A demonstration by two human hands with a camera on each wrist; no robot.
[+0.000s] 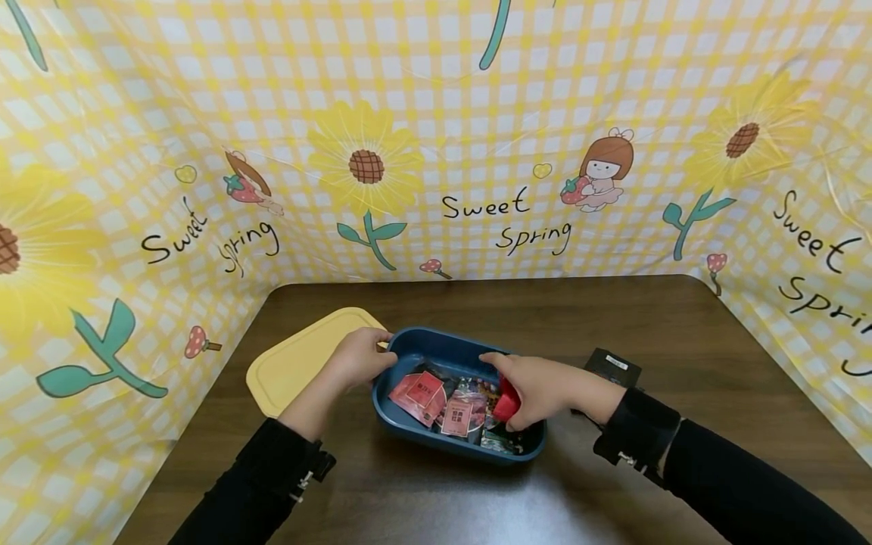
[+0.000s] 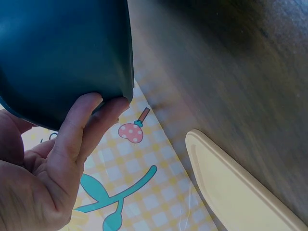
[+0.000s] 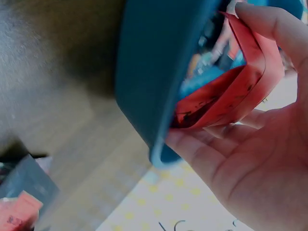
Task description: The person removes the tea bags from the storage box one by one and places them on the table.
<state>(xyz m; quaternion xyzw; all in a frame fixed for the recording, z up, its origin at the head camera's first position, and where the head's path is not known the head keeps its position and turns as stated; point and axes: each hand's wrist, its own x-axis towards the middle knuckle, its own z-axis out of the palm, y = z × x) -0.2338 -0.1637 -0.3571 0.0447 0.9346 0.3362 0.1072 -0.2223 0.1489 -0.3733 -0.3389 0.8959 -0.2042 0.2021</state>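
Observation:
A dark blue plastic box stands on the table with several picture packets inside, some with pink labels. My left hand grips its left end; in the left wrist view the fingers press its outer wall from below. Over the box's right end, my right hand holds a red packet. The right wrist view shows this red packet folded or bent between thumb and fingers, partly inside the box wall. The palm hides part of it in the head view.
A pale yellow lid lies flat left of the box. Right of the box, partly behind my right wrist, is a black packet; the right wrist view shows a dark packet with a red label. Checked cloth walls surround the brown table.

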